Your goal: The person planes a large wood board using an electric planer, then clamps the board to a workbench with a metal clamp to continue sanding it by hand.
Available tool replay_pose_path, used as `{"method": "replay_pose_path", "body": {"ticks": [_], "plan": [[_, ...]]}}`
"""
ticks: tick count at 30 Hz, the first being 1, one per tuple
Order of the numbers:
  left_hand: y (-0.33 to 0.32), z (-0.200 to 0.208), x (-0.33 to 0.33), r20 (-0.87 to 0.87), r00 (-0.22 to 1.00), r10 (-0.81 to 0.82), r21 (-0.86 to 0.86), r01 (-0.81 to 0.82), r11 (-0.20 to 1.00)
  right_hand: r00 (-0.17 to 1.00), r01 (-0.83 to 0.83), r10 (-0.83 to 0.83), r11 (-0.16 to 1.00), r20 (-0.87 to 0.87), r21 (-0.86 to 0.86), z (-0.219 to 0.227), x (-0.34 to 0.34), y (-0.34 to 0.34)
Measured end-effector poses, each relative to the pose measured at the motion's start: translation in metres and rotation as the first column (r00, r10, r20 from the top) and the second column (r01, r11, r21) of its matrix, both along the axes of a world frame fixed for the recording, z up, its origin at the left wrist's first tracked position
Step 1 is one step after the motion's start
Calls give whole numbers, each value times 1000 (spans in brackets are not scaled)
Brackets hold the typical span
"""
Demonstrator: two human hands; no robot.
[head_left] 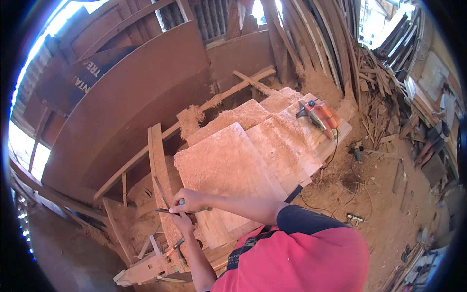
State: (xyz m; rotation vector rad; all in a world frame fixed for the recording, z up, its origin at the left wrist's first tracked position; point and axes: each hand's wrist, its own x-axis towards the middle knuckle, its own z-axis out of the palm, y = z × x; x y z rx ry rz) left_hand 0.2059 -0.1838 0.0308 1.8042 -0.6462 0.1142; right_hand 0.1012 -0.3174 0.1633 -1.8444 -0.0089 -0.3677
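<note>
My two hands are close together over the left end of the workbench, above a long narrow plank (156,151). The fingers of my right hand (190,200) are closed round a slim dark tool (163,210) with a rounded grey end, its exact kind too small to make out. Just below, my left hand (182,222) has its fingers up against the same tool. A thin dark strip (159,189) slants up from beside the fingers. To the right lies a wide pale board (224,160), dusted with shavings, passing under my right forearm.
An orange power planer (322,118) rests on the stacked boards at the far right, its cord hanging down. Hand tools (179,249) lie on the bench near my left forearm. Large brown panels (146,82) lean behind. Scrap wood (377,82) is heaped at right, near another person (438,131).
</note>
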Motion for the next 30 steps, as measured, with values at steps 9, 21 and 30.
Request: {"method": "replay_pose_path", "body": {"ticks": [9,21,30], "plan": [[-2,16,-18,-76,988,-131,-31,129,991,958,133,-176,972,227,192,-8,4,9],[22,3,-29,-251,967,33,2,-34,999,825,470,-475,878,305,92,-31,-22,46],[83,-14,19,81,939,334,11,-336,942,976,-205,215,883,25,422,-32,37,56]]}}
